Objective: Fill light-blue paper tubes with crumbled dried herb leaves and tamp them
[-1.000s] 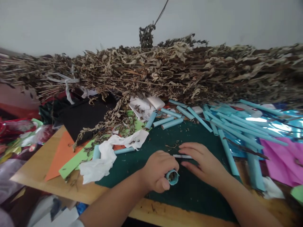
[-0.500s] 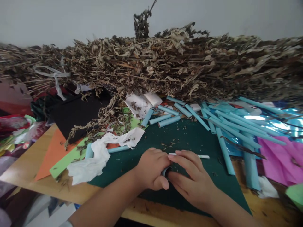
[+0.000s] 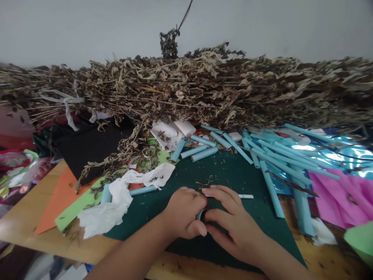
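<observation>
Probably light and crushable, the blue tube (image 3: 201,215) sits clenched in the left hand (image 3: 184,213) near the tabletop (image 3: 167,264)'s front edge; right hand (image 3: 233,225) curls at its mouth, grip undeterminable. Best held mid-length, gently.

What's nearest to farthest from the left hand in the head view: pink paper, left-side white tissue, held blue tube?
Left hand:
1. Blue tube, in its grip.
2. White tissue, to its left.
3. Pink paper, far right.
</observation>
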A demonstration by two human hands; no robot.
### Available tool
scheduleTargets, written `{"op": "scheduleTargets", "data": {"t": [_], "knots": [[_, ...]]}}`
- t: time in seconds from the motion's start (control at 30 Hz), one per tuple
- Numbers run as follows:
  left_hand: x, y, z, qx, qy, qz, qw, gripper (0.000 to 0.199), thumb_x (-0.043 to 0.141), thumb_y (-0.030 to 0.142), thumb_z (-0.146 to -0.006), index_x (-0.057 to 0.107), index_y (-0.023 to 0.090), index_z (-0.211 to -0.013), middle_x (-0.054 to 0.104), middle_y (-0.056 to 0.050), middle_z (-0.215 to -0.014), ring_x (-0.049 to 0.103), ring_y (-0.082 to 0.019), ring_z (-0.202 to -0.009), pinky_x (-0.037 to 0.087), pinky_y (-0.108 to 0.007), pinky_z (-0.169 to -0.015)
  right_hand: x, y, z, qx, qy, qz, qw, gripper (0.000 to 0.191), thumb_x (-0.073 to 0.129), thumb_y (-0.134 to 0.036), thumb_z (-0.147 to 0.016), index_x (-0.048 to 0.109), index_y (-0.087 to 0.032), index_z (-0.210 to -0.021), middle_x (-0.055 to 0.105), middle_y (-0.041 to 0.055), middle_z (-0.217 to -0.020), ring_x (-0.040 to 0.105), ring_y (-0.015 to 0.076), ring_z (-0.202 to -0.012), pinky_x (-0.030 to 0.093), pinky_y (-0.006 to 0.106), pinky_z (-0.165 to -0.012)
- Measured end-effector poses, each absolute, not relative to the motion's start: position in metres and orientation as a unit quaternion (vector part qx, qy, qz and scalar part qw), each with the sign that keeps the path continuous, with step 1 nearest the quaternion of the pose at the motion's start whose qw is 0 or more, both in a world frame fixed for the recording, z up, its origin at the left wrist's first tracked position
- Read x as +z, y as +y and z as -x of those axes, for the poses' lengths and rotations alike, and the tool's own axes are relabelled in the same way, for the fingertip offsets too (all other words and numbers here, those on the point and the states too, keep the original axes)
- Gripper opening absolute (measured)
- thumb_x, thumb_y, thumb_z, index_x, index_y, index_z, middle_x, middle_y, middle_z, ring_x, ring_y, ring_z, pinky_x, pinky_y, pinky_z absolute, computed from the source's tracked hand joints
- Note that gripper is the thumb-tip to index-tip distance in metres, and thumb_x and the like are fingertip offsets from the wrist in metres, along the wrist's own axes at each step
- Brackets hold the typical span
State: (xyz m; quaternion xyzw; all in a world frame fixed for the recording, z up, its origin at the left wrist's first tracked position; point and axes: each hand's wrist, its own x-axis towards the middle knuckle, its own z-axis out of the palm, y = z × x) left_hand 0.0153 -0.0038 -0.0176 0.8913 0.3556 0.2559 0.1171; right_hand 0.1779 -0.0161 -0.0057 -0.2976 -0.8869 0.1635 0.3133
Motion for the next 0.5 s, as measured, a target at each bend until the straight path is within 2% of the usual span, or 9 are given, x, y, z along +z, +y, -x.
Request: {"op": "scheduleTargets", "data": {"t": [0.1,0.27,0.5], "knots": [[-0.017,-0.003,-0.016,0.212,0.346,-0.907,0.111,0.082,-0.02,0.062,-0.064,0.048,0.015,-0.063,0.056,-0.008,-0.057,0.052,-0.019,-0.053,0.036,-0.031,-0.05,-0.001,-0.014,-0.182,0.178,-0.888,0.319,0.28,0.008,0.05,-0.019,-0.074,0.057,-0.022,-0.071,0.037,0.0001,-0.12,0.028,0.0238,-0.111,0.028,0.042,-0.088],[-0.013,-0.004,-0.02,0.126,0.347,-0.919,0.137,0.089,-0.018,0.064,-0.062,0.053,0.012,-0.079,0.059,-0.01,-0.063,0.056,-0.022,-0.064,0.04,-0.033,-0.057,-0.001,-0.014,-0.181,0.123,-0.906,0.314,0.256,0.011,0.057,-0.023,-0.072,0.056,-0.021,-0.061,0.042,-0.0041,-0.121,0.031,0.0226,-0.11,0.025,0.04,-0.087],[-0.007,-0.006,-0.02,0.102,0.359,-0.914,0.158,0.085,-0.014,0.061,-0.068,0.055,0.014,-0.087,0.061,-0.01,-0.071,0.056,-0.02,-0.067,0.041,-0.031,-0.06,-0.01,-0.015,-0.179,0.021,-0.906,0.258,0.335,0.014,0.05,-0.018,-0.076,0.055,-0.02,-0.064,0.047,-0.0039,-0.117,0.039,0.0198,-0.102,0.027,0.039,-0.083]]}}
